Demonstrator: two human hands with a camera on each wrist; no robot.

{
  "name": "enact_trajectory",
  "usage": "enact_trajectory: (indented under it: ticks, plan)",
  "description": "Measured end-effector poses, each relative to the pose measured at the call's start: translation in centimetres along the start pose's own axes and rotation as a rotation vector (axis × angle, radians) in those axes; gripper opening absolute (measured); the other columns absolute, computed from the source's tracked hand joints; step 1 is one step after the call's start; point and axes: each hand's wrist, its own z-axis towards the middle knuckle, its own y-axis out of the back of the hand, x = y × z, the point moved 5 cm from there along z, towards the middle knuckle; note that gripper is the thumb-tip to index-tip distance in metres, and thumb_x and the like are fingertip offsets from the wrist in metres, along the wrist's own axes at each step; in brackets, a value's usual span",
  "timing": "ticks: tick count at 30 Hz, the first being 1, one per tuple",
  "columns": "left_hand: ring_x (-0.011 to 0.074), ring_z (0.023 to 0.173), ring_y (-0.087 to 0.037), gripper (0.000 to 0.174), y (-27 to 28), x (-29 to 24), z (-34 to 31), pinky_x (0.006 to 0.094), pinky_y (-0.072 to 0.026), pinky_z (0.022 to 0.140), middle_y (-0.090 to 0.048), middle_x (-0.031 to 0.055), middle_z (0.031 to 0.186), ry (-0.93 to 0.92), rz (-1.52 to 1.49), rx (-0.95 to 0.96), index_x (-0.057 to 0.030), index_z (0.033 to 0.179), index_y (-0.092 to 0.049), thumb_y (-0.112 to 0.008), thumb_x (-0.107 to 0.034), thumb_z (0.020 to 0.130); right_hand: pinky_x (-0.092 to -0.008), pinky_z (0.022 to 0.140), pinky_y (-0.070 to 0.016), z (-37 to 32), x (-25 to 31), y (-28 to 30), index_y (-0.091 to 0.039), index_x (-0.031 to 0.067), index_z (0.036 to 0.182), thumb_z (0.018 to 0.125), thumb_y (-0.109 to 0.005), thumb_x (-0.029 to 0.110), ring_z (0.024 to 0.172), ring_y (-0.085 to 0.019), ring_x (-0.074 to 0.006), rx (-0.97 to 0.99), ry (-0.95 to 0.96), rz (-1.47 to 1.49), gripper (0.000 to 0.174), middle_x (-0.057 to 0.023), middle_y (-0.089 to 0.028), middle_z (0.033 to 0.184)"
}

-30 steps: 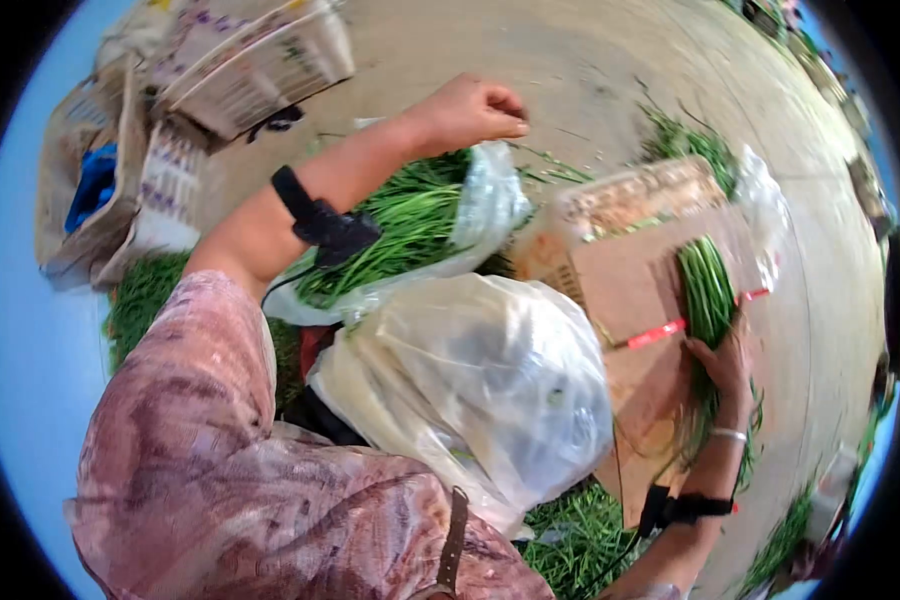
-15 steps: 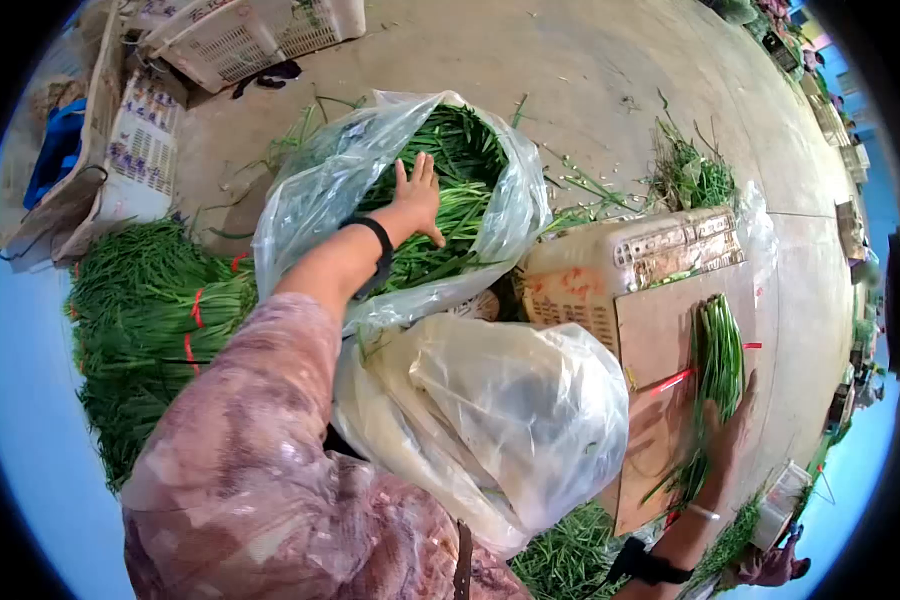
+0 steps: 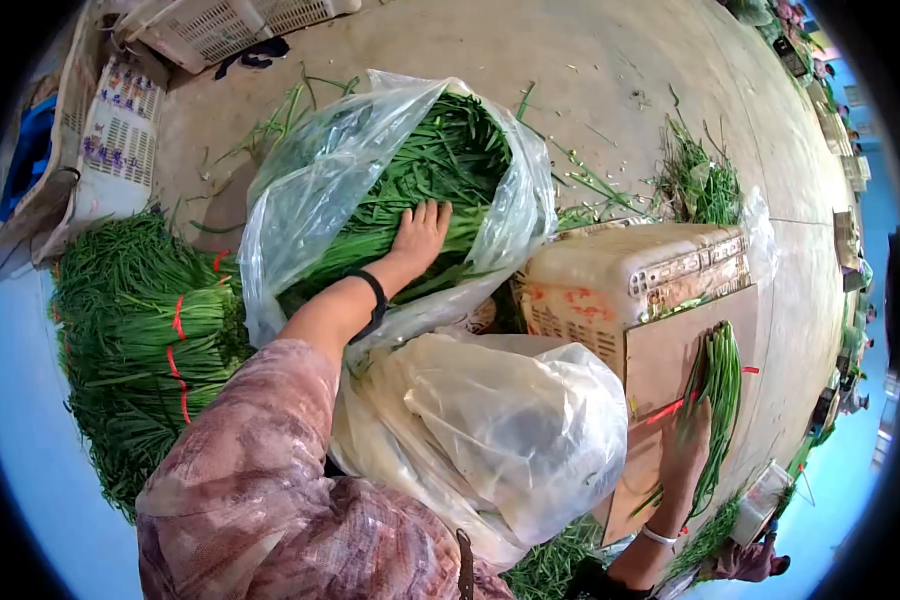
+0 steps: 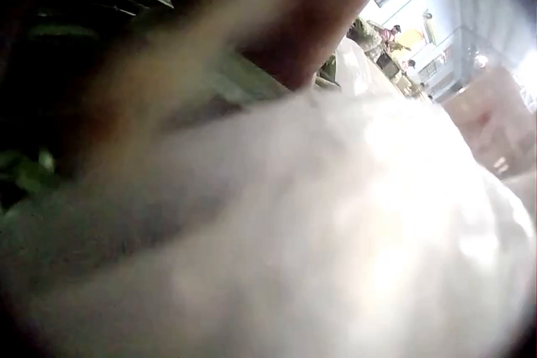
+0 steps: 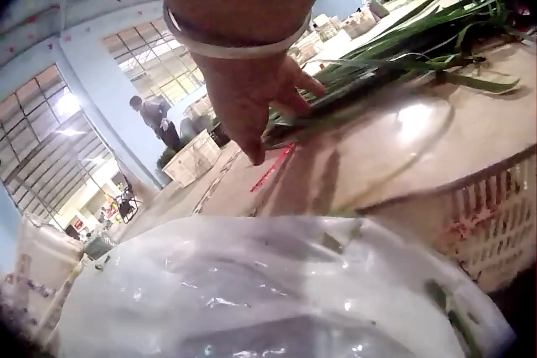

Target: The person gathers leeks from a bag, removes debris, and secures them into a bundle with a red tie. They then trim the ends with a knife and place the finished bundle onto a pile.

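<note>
In the head view my left hand (image 3: pixel 422 238) rests on long leafy green stalks (image 3: pixel 450 150), inside a wide-mouthed clear plastic bag (image 3: pixel 310 210). Its fingers lie over the stalks, pointing away from me. The left wrist view is mostly blurred plastic and dark leaves. My right hand (image 3: pixel 686 445) is at the near end of a small bunch of green stalks (image 3: pixel 722 375) on a brown board (image 3: pixel 660 350). In the right wrist view its fingers (image 5: pixel 289 99) are loosely extended beside the bunch. A red strip (image 3: pixel 670 408) crosses the board under the bunch.
An overturned plastic crate (image 3: pixel 590 285) stands under the board's far end. Plastic sheeting (image 3: pixel 510 430) covers my lap. Bundles with red ties (image 3: pixel 140 350) are piled at left, near white crates (image 3: pixel 120 130). Loose greens (image 3: pixel 705 185) lie on the floor.
My left hand came down from above the bag onto the greens inside, its spread fingers drawing closer together. My right hand loosened from around the bunch and slid toward its near end.
</note>
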Motion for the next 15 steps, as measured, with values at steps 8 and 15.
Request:
enact_trajectory:
  ticks: [8, 15]
  plan:
    - [0.0367, 0.096, -0.057, 0.081, 0.6, 4.5, 4.2, 0.0430, -0.0479, 0.080, -0.060, 0.0222, 0.102, 0.057, -0.661, 0.528, 0.0047, 0.120, -0.041, -0.083, -0.023, 0.057, -0.0395, 0.101, -0.0349, 0.5, 3.7, 2.6, -0.041, -0.0008, 0.132, 0.076, -0.062, 0.004, 0.120, -0.045, -0.0344, -0.087, -0.028, -0.104, 0.059, -0.0215, -0.047, 0.130]
    - [0.0296, 0.124, -0.041, 0.104, 3.8, 12.9, 3.4, 0.0350, -0.0361, 0.100, -0.041, 0.0230, 0.135, 0.153, -1.091, 0.686, 0.0065, 0.136, -0.029, -0.085, -0.028, 0.056, -0.0396, 0.099, -0.0371, 0.4, 3.3, 2.9, -0.047, -0.0020, 0.127, 0.077, -0.061, 0.001, 0.118, -0.049, -0.0324, -0.149, 0.048, -0.069, 0.052, -0.0208, -0.052, 0.125]
